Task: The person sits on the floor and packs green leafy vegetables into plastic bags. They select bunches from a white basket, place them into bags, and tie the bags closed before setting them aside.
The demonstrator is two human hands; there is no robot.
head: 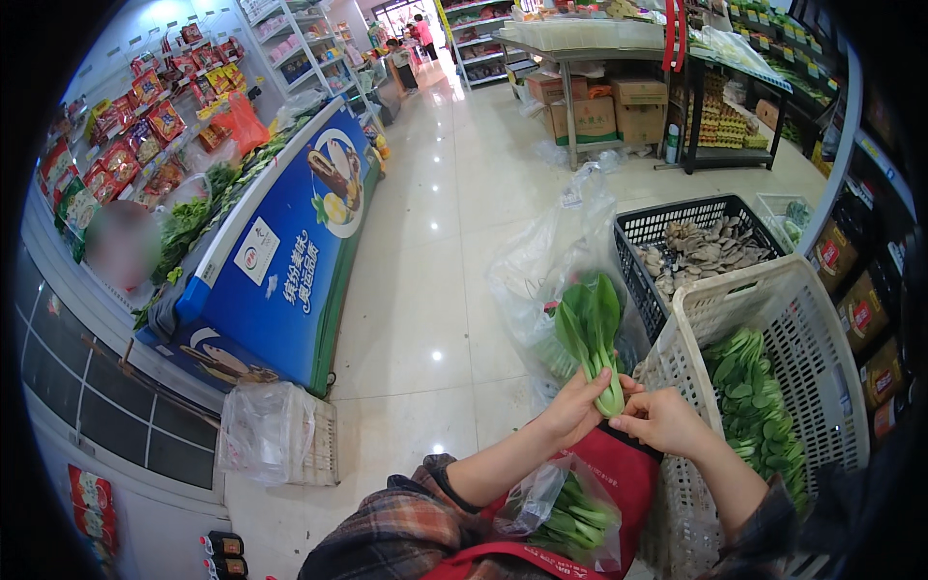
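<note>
A head of bok choy stands leaves up in my left hand, whose fingers wrap its pale stalks. My right hand is at the base of the bok choy, thumb and forefinger pinched together there; whether a bit of leaf or stalk is between them cannot be told. On my lap, over a red apron, lies a clear plastic bag with green stalks in it. To the right stands a tall white plastic crate holding many bok choy. A large clear bag with greens is beyond my hands.
A black crate of oyster mushrooms stands beyond the white crate. On the left are a blue chest freezer topped with greens and a bag-covered crate. Shelves line the right edge. Cardboard boxes sit under a table; people are far off.
</note>
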